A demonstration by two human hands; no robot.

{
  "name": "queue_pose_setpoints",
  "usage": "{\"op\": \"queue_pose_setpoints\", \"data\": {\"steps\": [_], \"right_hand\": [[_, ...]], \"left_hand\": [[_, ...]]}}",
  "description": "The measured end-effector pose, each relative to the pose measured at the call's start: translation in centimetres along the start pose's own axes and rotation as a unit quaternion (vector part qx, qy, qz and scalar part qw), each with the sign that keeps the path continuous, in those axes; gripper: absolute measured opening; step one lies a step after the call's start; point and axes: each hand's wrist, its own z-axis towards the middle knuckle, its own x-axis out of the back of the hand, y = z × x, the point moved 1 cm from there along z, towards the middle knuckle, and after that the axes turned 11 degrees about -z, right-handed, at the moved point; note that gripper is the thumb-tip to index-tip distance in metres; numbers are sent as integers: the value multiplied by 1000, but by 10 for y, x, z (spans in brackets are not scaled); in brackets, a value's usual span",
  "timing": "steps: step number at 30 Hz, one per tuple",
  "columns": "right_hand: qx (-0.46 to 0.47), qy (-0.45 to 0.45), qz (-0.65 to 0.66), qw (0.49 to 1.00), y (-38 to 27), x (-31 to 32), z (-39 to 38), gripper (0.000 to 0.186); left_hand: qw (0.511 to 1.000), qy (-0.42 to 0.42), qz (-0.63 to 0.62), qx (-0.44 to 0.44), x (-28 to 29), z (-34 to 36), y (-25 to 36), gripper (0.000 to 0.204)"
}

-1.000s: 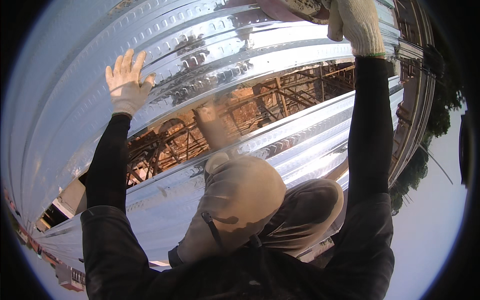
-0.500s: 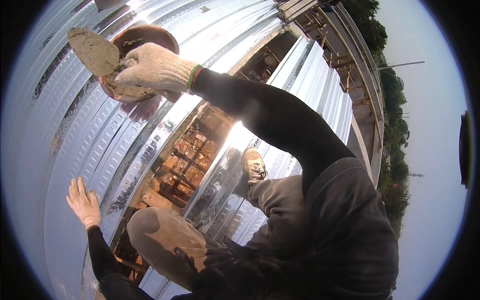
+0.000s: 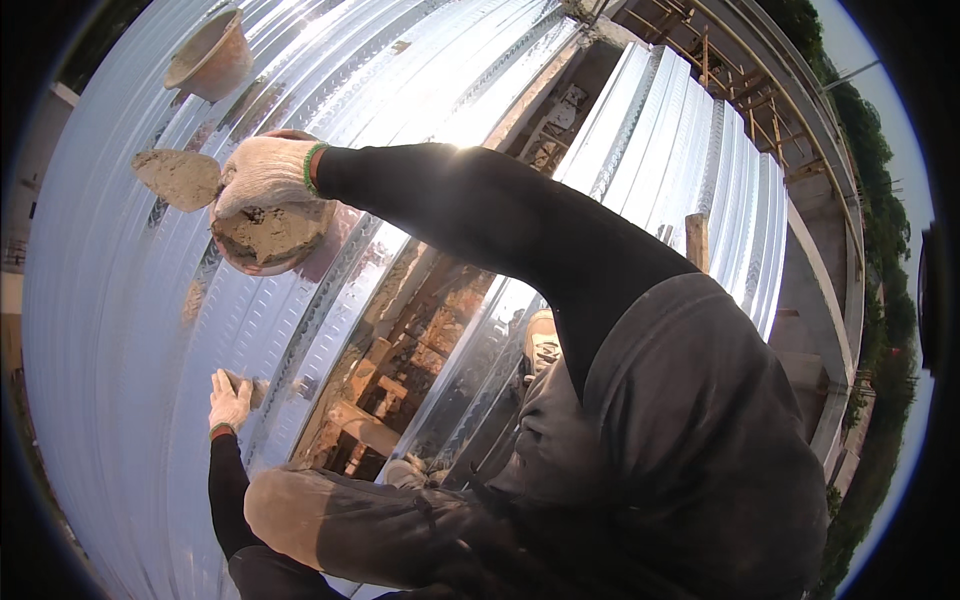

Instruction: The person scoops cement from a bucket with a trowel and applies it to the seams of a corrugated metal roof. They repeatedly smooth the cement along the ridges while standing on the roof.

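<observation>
Floor: shiny ribbed metal sheets (image 3: 130,330), split by a long gap (image 3: 555,130) over rubble (image 3: 435,335) | Far right: wooden poles (image 3: 705,58) | Right: concrete edge (image 3: 826,292), green trees (image 3: 885,230), blue sky (image 3: 850,45) | Left: grey wall (image 3: 42,150) | Light: bright sun, white glare

Shiny ribbed metal sheeting (image 3: 130,330) carries a brown bowl (image 3: 262,270) — and, farther off, a second bowl (image 3: 228,70).

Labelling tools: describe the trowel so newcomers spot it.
On the shiny ribbed metal sheeting, find the bowl of mortar-like paste. The gloved right hand over it grips the trowel: a flat, caked blade pointing left, unlike the round bowls.
</observation>
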Motion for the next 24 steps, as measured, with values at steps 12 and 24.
{"op": "queue_pose_setpoints", "data": {"steps": [12,24], "right_hand": [[25,55,-72,996,17,-25,18,46],[172,112,-285,936,56,36,66,29]], "left_hand": [[992,-66,66,-79,12,25,277,161],[997,-70,29,-21,-14,19,293,165]]}}
